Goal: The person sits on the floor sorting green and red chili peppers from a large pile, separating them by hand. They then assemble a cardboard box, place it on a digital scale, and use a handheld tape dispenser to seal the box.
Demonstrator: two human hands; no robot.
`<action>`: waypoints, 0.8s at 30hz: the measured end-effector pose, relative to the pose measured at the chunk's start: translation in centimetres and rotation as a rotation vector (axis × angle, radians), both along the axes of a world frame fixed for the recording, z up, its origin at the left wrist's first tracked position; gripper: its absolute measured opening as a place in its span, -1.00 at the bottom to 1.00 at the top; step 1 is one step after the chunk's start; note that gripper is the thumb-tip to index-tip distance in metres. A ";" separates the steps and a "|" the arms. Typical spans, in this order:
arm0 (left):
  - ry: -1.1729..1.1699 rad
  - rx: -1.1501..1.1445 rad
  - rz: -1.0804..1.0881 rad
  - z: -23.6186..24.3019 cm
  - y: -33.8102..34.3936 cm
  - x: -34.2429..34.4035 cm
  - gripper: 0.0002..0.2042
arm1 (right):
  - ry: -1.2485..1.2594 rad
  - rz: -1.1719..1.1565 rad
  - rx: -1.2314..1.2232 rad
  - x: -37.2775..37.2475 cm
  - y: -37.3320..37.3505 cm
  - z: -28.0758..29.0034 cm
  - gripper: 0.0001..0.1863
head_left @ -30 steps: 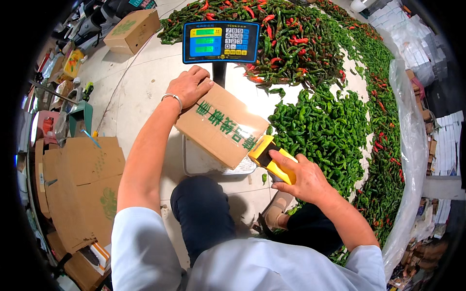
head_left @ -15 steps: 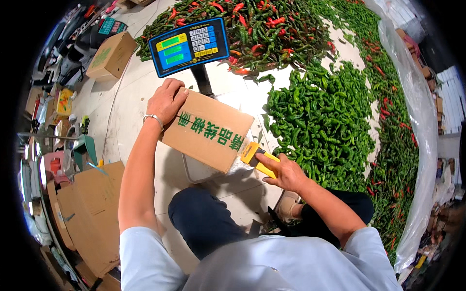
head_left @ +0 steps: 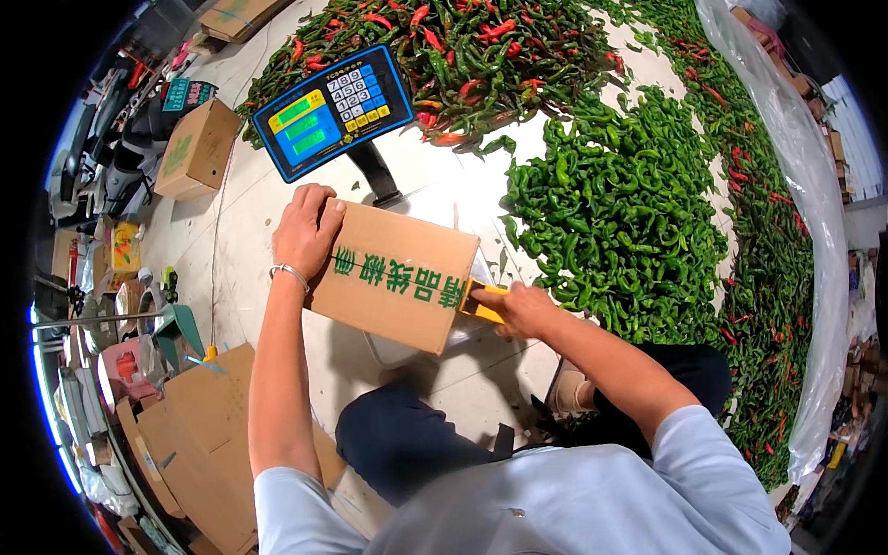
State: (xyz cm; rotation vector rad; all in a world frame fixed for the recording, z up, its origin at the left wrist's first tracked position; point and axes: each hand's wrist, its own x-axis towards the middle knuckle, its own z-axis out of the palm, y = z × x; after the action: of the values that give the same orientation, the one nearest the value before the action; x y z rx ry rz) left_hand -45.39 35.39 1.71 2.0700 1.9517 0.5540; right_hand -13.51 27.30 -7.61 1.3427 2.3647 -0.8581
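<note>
A brown cardboard box point(head_left: 384, 242) with green print on its top lies tilted over the metal platform point(head_left: 387, 353) of a scale. My left hand point(head_left: 303, 236) is closed over its far left edge, thumb on the top face. In my right hand point(head_left: 525, 313) is a yellow tape dispenser point(head_left: 485, 309), held against the box's right end; my fingers hide part of it. Behind the box, the scale's blue-rimmed display point(head_left: 333, 111) stands on a dark post point(head_left: 375, 174).
Green peppers point(head_left: 610, 213) are heaped to the right, with mixed red and green ones point(head_left: 462, 65) behind. Clear plastic sheeting point(head_left: 786, 139) edges the far right. A second box point(head_left: 197, 148) stands at back left. Flattened cardboard point(head_left: 208, 444) lies at near left.
The tape dispenser has turned and come up against the box's right end, partly behind its edge. The box has turned slightly under my left hand. The whole view has shifted a little.
</note>
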 end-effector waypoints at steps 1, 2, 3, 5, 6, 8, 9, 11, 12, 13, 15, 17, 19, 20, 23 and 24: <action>0.005 0.009 0.004 0.2 -0.1 -0.3 -0.72 | -0.021 0.053 -0.007 -0.9 1.3 1.5 -0.33; 0.004 0.015 0.001 0.1 -0.1 -0.3 -0.72 | -0.047 0.098 -0.018 -1.2 2.4 2.3 -0.41; 0.003 0.020 -0.003 0.0 -0.2 -0.3 -0.72 | -0.120 0.123 -0.072 -2.0 3.5 1.2 -0.49; -0.008 0.042 -0.014 -0.5 0.0 -0.4 -0.73 | -0.288 0.173 -0.084 -4.3 5.0 0.3 -0.64; -0.011 0.053 -0.019 -0.6 0.3 -0.5 -0.73 | -0.286 0.143 -0.100 -4.2 5.0 -0.6 -0.63; -0.001 0.021 -0.035 0.0 0.4 0.1 -0.73 | -0.263 0.081 -0.139 -4.6 4.1 -2.3 -0.60; 0.005 0.024 -0.052 0.4 1.0 0.4 -0.73 | -0.270 0.116 -0.152 -3.8 4.0 -2.9 -0.50; -0.005 0.009 -0.050 -0.5 0.3 -0.6 -0.72 | -0.219 0.001 -0.259 -3.0 3.1 -0.6 -0.30; 0.008 0.031 -0.045 -0.8 0.1 -1.0 -0.71 | -0.204 -0.068 -0.318 -2.4 2.3 -0.3 -0.24; 0.014 0.058 -0.054 -1.0 0.1 -0.9 -0.71 | -0.212 -0.094 -0.384 -1.3 1.1 -0.9 -0.21; 0.022 0.057 -0.051 -1.3 0.0 -1.3 -0.70 | -0.197 -0.094 -0.544 0.0 -1.4 -0.9 -0.16; 0.026 0.048 -0.060 -1.2 0.4 -0.7 -0.68 | -0.107 -0.134 -0.703 2.1 -4.9 -4.2 -0.20; 0.059 0.069 -0.054 -1.2 0.4 -0.8 -0.66 | -0.090 -0.174 -0.635 2.8 -8.2 -6.5 -0.39; 0.095 0.109 -0.042 -1.7 0.5 -0.9 -0.65 | -0.014 -0.240 -0.370 2.6 -9.1 -6.9 -0.46; 0.150 0.130 -0.047 -2.0 0.7 -0.8 -0.62 | 0.290 -0.470 0.036 1.7 -9.2 -6.5 -0.68; 0.163 0.123 -0.050 -1.9 0.5 -0.9 -0.61 | 0.461 -0.567 -0.083 0.3 -6.7 -4.4 -0.76</action>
State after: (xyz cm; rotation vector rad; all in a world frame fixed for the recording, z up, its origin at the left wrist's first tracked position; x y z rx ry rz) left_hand -46.29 35.92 -0.20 2.2987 1.9930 0.5213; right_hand -13.16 20.58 -11.98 1.9982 2.2285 -1.5464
